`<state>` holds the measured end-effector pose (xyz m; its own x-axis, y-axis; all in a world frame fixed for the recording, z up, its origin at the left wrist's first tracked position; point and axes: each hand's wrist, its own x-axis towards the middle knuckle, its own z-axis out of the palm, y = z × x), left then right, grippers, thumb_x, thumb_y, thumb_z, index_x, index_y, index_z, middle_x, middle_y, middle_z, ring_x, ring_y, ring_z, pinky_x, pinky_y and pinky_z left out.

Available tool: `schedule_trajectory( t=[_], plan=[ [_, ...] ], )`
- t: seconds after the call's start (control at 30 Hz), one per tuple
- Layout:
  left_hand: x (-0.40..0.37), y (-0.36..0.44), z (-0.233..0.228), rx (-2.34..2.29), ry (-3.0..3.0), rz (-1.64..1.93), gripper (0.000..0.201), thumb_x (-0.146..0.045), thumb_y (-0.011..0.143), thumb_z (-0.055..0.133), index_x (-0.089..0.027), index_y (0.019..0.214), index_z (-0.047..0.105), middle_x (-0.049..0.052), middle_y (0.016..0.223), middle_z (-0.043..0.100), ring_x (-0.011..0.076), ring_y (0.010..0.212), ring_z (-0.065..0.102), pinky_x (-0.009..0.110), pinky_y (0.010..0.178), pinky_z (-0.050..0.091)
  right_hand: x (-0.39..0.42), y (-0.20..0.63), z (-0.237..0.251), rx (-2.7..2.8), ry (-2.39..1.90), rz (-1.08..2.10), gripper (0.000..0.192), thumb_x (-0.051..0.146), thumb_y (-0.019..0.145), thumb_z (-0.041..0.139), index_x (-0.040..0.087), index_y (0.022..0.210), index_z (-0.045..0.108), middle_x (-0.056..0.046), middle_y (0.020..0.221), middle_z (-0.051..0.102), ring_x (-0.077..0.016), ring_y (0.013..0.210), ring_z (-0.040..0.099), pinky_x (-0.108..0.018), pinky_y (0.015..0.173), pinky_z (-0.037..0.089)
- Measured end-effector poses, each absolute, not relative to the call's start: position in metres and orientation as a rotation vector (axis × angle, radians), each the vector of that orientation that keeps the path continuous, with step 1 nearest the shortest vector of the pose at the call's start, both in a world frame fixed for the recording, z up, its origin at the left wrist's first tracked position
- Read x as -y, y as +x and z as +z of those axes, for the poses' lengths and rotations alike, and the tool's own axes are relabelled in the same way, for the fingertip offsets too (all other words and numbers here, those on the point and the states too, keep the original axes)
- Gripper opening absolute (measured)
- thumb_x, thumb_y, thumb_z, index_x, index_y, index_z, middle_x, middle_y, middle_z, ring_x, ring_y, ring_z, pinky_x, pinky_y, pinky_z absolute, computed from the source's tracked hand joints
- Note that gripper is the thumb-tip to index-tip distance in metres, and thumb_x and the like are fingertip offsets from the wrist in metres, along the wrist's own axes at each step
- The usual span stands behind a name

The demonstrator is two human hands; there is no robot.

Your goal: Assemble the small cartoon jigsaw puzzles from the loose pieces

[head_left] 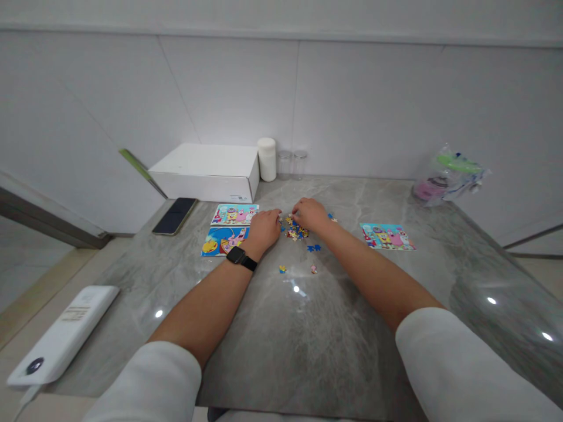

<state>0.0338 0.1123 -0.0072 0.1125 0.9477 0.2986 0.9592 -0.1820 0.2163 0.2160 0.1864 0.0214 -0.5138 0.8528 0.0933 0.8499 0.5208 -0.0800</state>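
A small heap of jigsaw puzzle pieces (299,230) lies on the grey marbled table between my hands. My left hand (265,227), with a black watch on its wrist, rests at the heap's left edge; its fingers are bent together and partly hidden. My right hand (310,214) reaches over the far side of the heap with fingers curled in a pinch. What either hand holds is too small to make out. Nearer to me lie a blue piece (314,248), a yellow piece (282,269) and a pink piece (314,269).
Two cartoon picture cards, an upper (233,214) and a lower (217,241), lie left of the heap; another card (387,237) lies right. Around the table stand a phone (175,215), white box (204,176), white canister (267,159), clear jars (299,165), plastic bag (448,176) and white device (65,334).
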Motion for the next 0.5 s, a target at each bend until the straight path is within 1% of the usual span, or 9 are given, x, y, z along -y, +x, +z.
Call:
schedule_trajectory(
  t=[0.13, 0.27, 0.33, 0.4, 0.5],
  plan=[
    [-0.114, 0.033, -0.008, 1.991, -2.324, -0.610, 0.038, -0.013, 0.096, 0.054, -0.018, 0.131, 0.069, 0.013, 0.119, 0.078, 0.0285, 0.111, 0.072, 0.040, 0.098, 0.052, -0.197, 0.205, 0.020, 2.697, -1.509, 0.005, 0.026, 0.041, 0.095, 0.069, 0.024, 0.108, 0.084, -0.014, 0.125, 0.075, -0.0298, 0.114, 0.066, -0.038, 0.096, 0.050],
    [-0.117, 0.032, -0.010, 1.989, -2.324, -0.655, 0.036, -0.013, 0.095, 0.056, -0.017, 0.127, 0.070, 0.013, 0.116, 0.078, 0.0297, 0.108, 0.072, 0.042, 0.096, 0.053, -0.203, 0.207, 0.020, 2.687, -1.509, -0.012, 0.026, 0.038, 0.096, 0.067, 0.023, 0.105, 0.085, -0.016, 0.121, 0.077, -0.0302, 0.114, 0.067, -0.038, 0.096, 0.049],
    [-0.118, 0.031, -0.011, 1.988, -2.320, -0.700, 0.034, -0.015, 0.096, 0.056, -0.017, 0.126, 0.070, 0.013, 0.114, 0.078, 0.0306, 0.107, 0.071, 0.043, 0.096, 0.053, -0.205, 0.212, 0.019, 2.623, -1.530, 0.051, 0.025, 0.036, 0.097, 0.065, 0.022, 0.104, 0.085, -0.015, 0.117, 0.078, -0.0280, 0.112, 0.068, -0.035, 0.096, 0.049],
    [-0.118, 0.032, -0.012, 1.965, -2.312, -0.792, 0.031, -0.019, 0.097, 0.058, -0.016, 0.126, 0.070, 0.014, 0.117, 0.077, 0.0307, 0.109, 0.070, 0.044, 0.097, 0.053, -0.207, 0.219, 0.018, 2.538, -1.526, 0.152, 0.025, 0.034, 0.099, 0.064, 0.020, 0.105, 0.084, -0.013, 0.115, 0.079, -0.0253, 0.111, 0.069, -0.033, 0.096, 0.048],
    [-0.118, 0.033, -0.012, 1.891, -2.308, -0.985, 0.027, -0.025, 0.099, 0.062, -0.018, 0.123, 0.070, 0.013, 0.122, 0.075, 0.0289, 0.112, 0.068, 0.043, 0.100, 0.052, -0.203, 0.228, 0.016, 2.445, -1.430, 0.298, 0.023, 0.033, 0.100, 0.065, 0.020, 0.102, 0.083, -0.010, 0.114, 0.080, -0.0219, 0.109, 0.069, -0.030, 0.097, 0.047]
  ],
)
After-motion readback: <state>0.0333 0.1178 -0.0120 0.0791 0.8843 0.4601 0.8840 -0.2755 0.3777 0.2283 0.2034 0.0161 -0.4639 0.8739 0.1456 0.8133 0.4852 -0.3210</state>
